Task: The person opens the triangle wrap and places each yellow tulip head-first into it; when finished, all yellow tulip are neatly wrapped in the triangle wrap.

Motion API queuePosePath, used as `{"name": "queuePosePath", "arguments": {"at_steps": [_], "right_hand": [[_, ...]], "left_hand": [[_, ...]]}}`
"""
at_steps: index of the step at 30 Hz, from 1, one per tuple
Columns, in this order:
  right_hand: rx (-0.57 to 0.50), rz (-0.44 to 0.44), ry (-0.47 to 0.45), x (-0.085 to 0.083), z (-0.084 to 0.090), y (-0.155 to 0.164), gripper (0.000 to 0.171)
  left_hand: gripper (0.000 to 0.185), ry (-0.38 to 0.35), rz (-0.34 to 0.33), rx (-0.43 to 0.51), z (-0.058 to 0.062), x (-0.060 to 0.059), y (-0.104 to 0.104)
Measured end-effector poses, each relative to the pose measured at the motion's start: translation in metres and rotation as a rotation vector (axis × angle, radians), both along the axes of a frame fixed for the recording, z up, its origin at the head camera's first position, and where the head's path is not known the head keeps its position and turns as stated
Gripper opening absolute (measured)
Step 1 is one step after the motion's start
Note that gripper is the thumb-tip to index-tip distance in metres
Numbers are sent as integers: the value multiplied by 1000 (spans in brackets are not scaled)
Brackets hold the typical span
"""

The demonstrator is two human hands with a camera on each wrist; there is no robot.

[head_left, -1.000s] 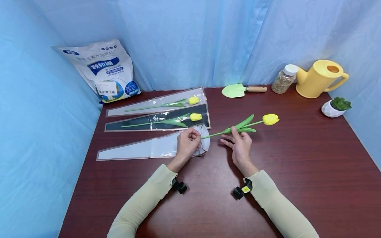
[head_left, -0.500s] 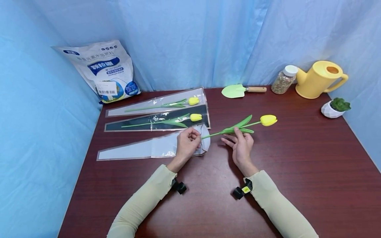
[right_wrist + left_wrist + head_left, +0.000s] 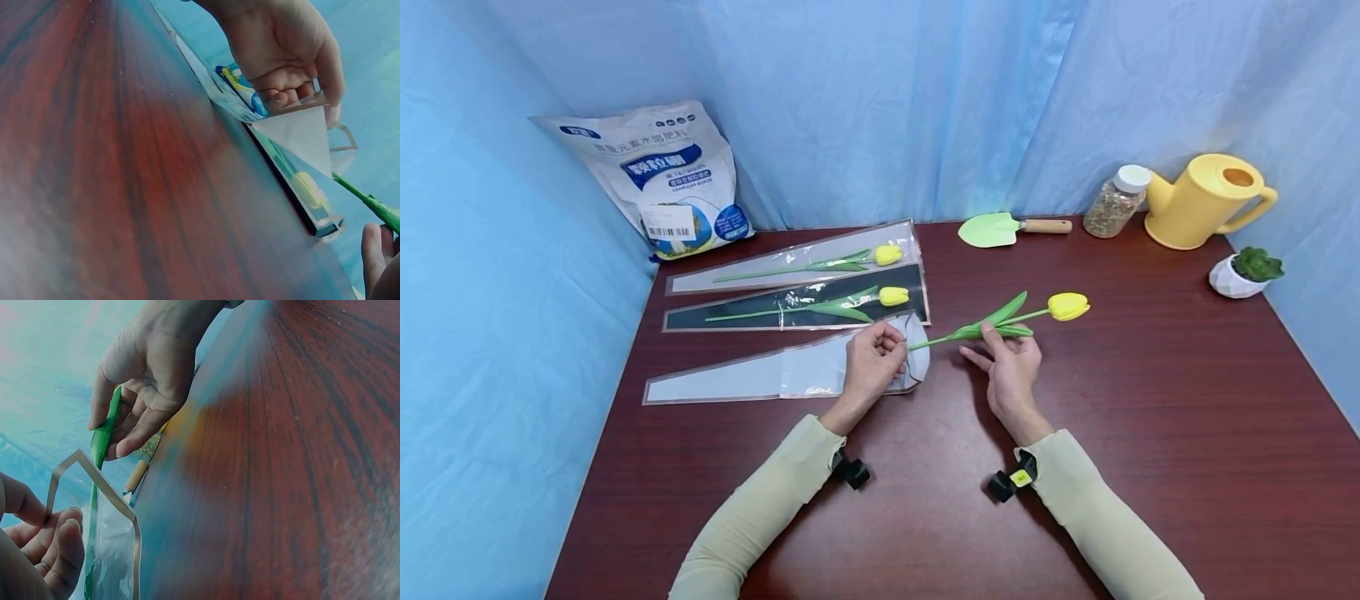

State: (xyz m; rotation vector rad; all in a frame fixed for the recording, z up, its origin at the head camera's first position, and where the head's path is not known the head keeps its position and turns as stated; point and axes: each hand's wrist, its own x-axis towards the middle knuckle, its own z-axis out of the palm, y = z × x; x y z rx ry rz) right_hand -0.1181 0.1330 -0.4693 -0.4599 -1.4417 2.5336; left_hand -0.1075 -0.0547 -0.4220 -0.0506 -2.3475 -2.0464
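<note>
A white flower sleeve lies lengthwise across the table, its wide mouth facing right. My left hand pinches the edge of that mouth and keeps it spread; the left wrist view shows thumb and fingers at the tan-trimmed rim. Between thumb and fingers, my right hand holds a yellow tulip by its leafy stem. The bloom points right and slightly away from me. The lower stem runs inside the sleeve, its tip hidden by the left hand in the head view.
Behind lie two more sleeves, one black and one clear-white, each with a yellow tulip inside. A fertilizer bag stands back left. Along the back right are a green trowel, a jar, a yellow watering can and a potted succulent.
The tulip has slid left and a little toward me, its stem farther into the sleeve. My right fingers have shifted slightly along with it; the left hand has stayed put.
</note>
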Motion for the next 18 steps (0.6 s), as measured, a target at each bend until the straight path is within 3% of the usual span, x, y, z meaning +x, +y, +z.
{"name": "queuePosePath", "arguments": {"at_steps": [9, 18], "right_hand": [[24, 143, -39, 6, -1, -10, 6], [-11, 93, -23, 3, 2, -5, 14]], "left_hand": [[7, 10, -4, -4, 2, 1, 0], [7, 19, -4, -10, 2, 1, 0]]}}
